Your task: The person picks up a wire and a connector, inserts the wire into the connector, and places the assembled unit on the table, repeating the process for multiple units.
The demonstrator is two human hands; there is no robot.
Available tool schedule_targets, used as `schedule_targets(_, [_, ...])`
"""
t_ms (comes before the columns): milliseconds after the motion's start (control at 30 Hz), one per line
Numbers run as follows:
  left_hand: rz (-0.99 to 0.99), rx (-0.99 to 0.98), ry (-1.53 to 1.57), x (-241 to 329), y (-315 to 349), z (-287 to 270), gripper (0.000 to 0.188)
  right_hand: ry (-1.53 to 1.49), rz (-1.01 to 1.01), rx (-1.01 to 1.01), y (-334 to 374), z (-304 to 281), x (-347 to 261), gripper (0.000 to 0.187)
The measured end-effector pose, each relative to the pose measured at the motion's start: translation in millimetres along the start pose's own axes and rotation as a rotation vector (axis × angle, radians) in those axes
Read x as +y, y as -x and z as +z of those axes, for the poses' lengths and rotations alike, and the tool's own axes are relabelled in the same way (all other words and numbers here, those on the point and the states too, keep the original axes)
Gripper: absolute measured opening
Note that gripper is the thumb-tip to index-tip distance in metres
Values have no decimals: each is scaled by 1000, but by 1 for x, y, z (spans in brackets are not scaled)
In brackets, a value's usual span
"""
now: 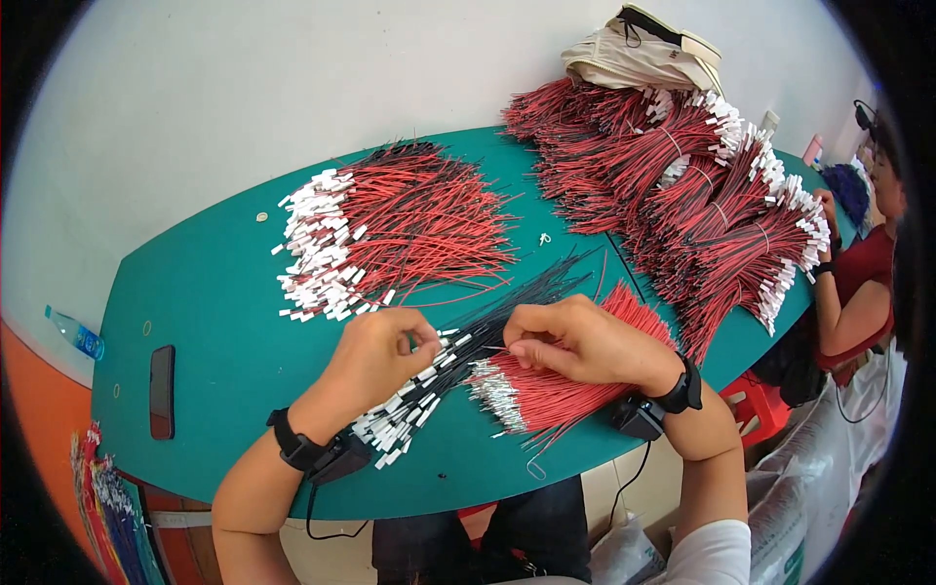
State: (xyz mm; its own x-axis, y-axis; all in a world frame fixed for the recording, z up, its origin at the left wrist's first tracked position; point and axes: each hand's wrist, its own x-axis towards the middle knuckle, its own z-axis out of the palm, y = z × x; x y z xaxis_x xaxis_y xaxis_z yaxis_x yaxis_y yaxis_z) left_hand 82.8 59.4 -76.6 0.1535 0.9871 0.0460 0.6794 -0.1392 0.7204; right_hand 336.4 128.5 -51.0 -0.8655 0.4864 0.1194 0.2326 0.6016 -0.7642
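Note:
My left hand [382, 353] is closed in a pinch above the white connector ends of a pile of black wires [522, 310]. Whatever lies between its fingertips is too small to make out. To its right, my right hand [575, 341] also pinches, with thumb and forefinger together over a bundle of red wires [565, 398]. A short thin wire end seems to stick out left of these fingertips, but I cannot tell whether it is gripped. The red wires have pale, silvery ends facing left. Both wrists wear black straps with small boxes.
Beyond my hands lies a heap of red-and-black wires [429, 219] with white connectors. Tied bundles [682, 195] are piled at the right, under a beige bag [639, 57]. A phone [162, 392] and a bottle [75, 333] are at the left. Another person [858, 292] sits far right.

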Motion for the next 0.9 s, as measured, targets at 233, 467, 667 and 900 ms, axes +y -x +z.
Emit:
schedule_targets(233, [-88,1,701,9,2,-3,6,-18,-40,123,3,3,-2,9])
schedule_targets(467, [-187,-41,910,20,3,4,14,-22,-57,218,4,3,0,7])
schedule_targets(667, [-219,-85,917,21,1,9,18,18,-156,280,4,3,7,6])
schedule_targets(900, [-200,-118,911,21,0,13,16,34,-241,298,3,5,10,6])
